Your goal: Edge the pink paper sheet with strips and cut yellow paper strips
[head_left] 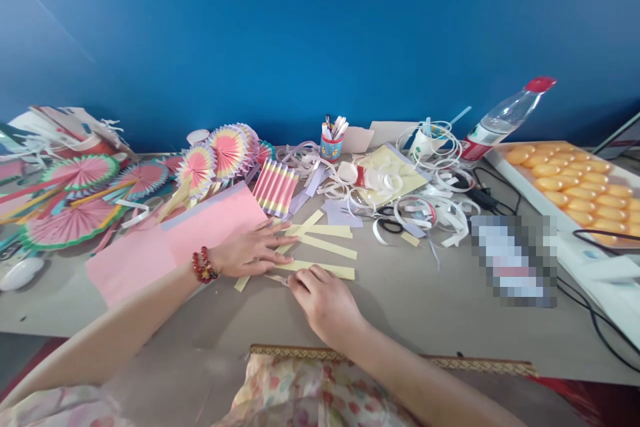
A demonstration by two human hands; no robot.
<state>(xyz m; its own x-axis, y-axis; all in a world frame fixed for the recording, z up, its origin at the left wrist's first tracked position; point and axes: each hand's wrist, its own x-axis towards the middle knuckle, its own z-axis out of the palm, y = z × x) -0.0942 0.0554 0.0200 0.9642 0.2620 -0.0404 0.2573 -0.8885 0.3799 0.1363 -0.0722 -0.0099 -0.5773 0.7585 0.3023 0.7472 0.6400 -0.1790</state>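
My left hand (253, 250) lies flat with its fingers stretched out, pressing on pale yellow paper strips (330, 247) that fan out over the table. A beaded red bracelet (204, 265) is on that wrist. Close to its fingertips, my right hand (325, 303) is closed in a pinch. From its fingers a thin, pale, pointed thing (277, 279) sticks out toward the left; its kind I cannot make out. Under and behind my left wrist are pink paper sheets (215, 217). A pleated pink and yellow paper (275, 188) stands just beyond my left fingers.
Folded paper fans (227, 150) pile up at the left. Behind, there is a pen cup (332, 145). Tangled white tape strips (425, 207) and scissors (389, 225) lie right of centre. A bottle (505, 117), a blurred phone-like object (510, 260) and a tray of orange ovals (575, 180) are at the right.
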